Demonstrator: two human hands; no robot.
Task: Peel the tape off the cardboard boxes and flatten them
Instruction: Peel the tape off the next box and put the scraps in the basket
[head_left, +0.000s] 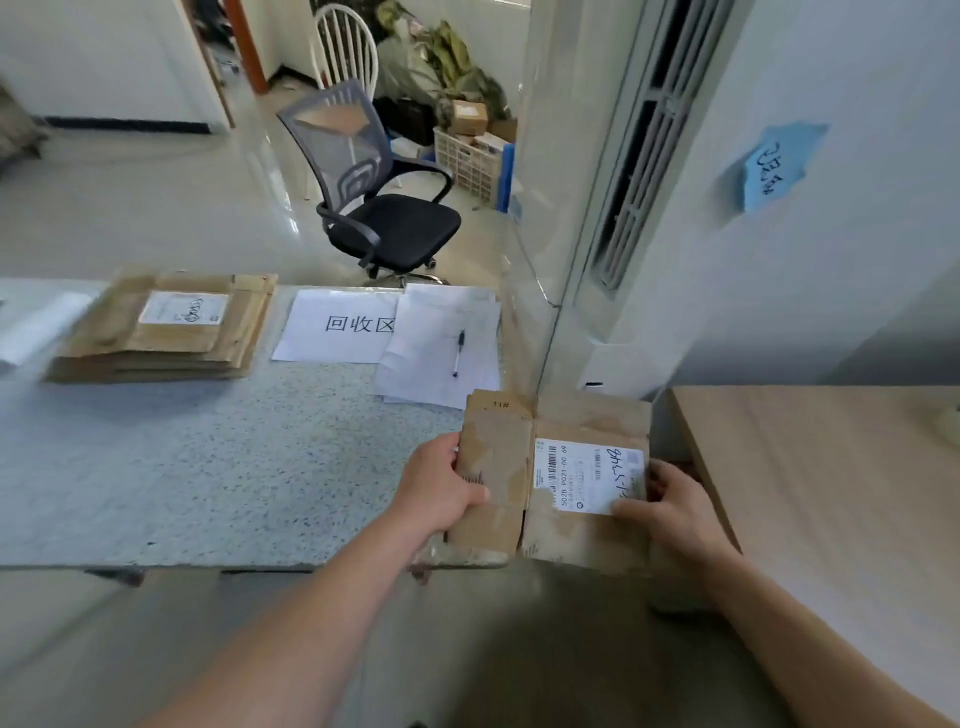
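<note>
A cardboard box (584, 418) is gripped at its edges by the left hand (441, 491) and right hand (675, 506); between them, its label (582, 475) reads "502B P021-00 69".

A flattened cardboard box (587, 415) is held over the near right corner of the speckled counter (208, 467). Its left edge is clasped by the left grip (441, 488), and its right edge, at the white label (587, 475), by the right grip (670, 506). Farther back, a stack of flattened boxes (166, 327), a printed sign (337, 325) and a pen (458, 353) are laid.
</note>
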